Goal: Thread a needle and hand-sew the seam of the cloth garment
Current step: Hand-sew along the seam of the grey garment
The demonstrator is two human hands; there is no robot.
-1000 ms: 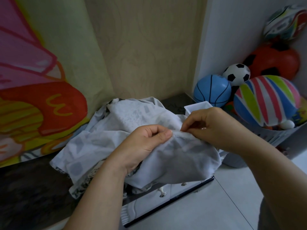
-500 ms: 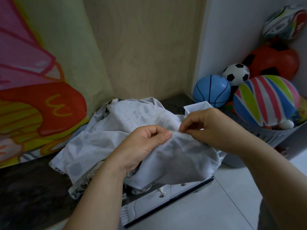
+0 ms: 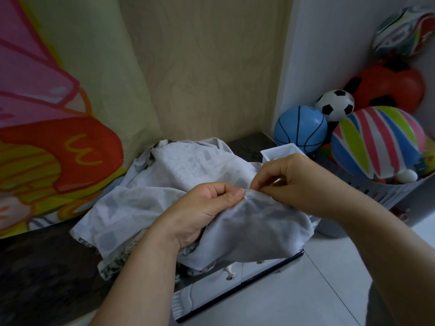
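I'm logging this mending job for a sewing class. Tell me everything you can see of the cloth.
The cloth is thin, pale grey-white, with faint grey blocks printed on it. It lies crumpled in a heap on a dark top, its front fold hanging over the edge. The left hand grips a raised fold; the right hand pinches that fold's edge beside it. No needle or thread can be made out.

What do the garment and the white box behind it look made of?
The garment: thin woven cloth, pale grey with a faint print, matte; it drapes in soft folds. The box: probably plastic, white and smooth, with thin straight walls; the right hand hides most of it.
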